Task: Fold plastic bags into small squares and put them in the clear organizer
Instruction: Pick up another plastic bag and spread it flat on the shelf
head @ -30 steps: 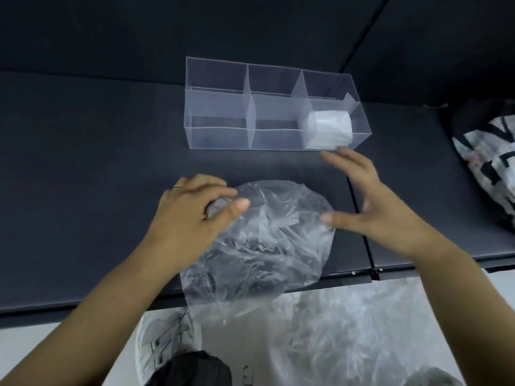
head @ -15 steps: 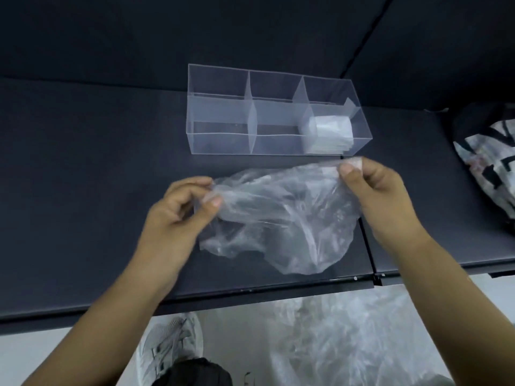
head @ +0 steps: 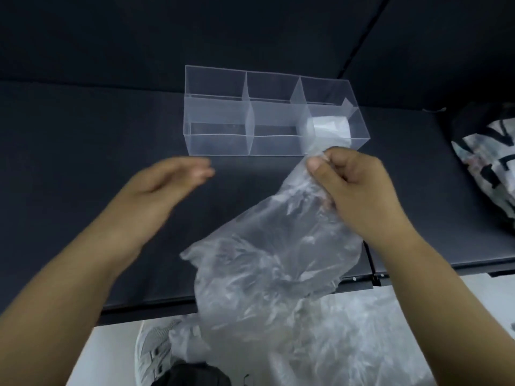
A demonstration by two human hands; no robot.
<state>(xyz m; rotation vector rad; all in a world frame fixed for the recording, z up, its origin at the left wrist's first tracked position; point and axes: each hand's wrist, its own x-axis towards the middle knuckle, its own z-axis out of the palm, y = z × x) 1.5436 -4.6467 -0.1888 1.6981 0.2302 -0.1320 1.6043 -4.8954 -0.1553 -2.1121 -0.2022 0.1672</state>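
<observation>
The left hand [head: 167, 185] has let go of the bag [head: 267, 263], fingers loosely apart. The right hand [head: 356, 190] pinches its top corner, so it hangs above the tabletop [head: 69, 162] near the organizer [head: 217, 143]. Folding has probably not begun; this looks like a shake-out.

Both forearms are bare up to the frame's edge. The left hand [head: 167, 185] is blurred; the right hand [head: 354, 188] shows a short thumbnail. Far below the grip are a grey-and-white mesh sneaker [head: 152, 355] and a dark trouser cuff [head: 195, 374].
</observation>
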